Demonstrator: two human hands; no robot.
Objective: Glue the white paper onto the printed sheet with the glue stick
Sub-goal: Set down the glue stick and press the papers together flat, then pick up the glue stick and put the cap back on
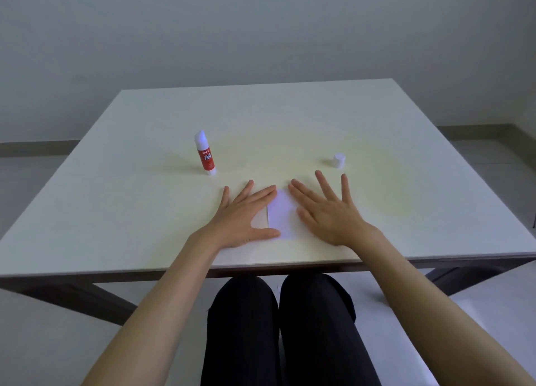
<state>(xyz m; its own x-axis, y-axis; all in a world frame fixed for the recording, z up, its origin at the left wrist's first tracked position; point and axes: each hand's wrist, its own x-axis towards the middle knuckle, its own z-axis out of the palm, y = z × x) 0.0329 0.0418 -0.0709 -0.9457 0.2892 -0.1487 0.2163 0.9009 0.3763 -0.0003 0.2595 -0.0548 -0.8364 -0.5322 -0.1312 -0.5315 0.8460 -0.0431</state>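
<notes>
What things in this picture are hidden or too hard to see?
- Printed sheet: in the head view, no print shows; the overexposed table washes everything out.
- White paper: its side edges lie under the left hand and right hand.
- Glue stick: the small label text is too tiny to read.
- Cap: too small to tell whether it is hollow side up.

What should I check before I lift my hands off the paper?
1. White paper lies flat on the table: ok.
2. Left hand and right hand are pressing flat, fingers spread, one on each side of the paper: ok.
3. Printed sheet shows under the paper: cannot tell, no print is visible.
4. Glue stick stands upright, away from the hands: ok.
5. Cap is back on the glue stick: not ok, it sits apart on the table, to the right.
6. Edges are stuck down: cannot tell.
</notes>
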